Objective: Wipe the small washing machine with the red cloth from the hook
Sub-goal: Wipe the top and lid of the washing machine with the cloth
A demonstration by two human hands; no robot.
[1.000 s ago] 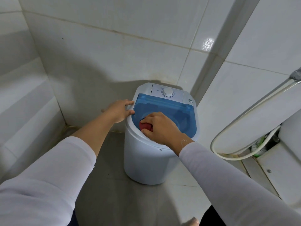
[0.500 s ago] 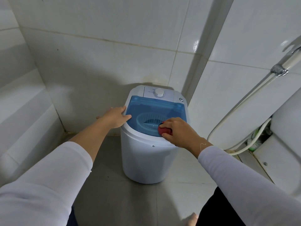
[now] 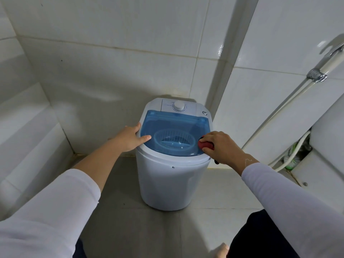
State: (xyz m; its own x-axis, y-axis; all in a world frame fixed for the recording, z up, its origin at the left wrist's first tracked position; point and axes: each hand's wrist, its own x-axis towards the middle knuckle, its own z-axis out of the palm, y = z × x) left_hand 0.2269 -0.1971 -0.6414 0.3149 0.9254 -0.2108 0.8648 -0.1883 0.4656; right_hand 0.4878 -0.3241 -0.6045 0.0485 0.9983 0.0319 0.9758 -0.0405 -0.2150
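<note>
Leftmost, the left hand (image 3: pixel 130 137) rests flat, fingers open, on the washer's (image 3: pixel 173 179) left rim, bracing it. At centre lies the blue lid (image 3: pixel 175 131). Rightmost, the right hand (image 3: pixel 221 147) has its fingers closed on the cloth (image 3: pixel 204 144), pressed to the lid's right edge; unwiped lid likely lies leftward.
</note>
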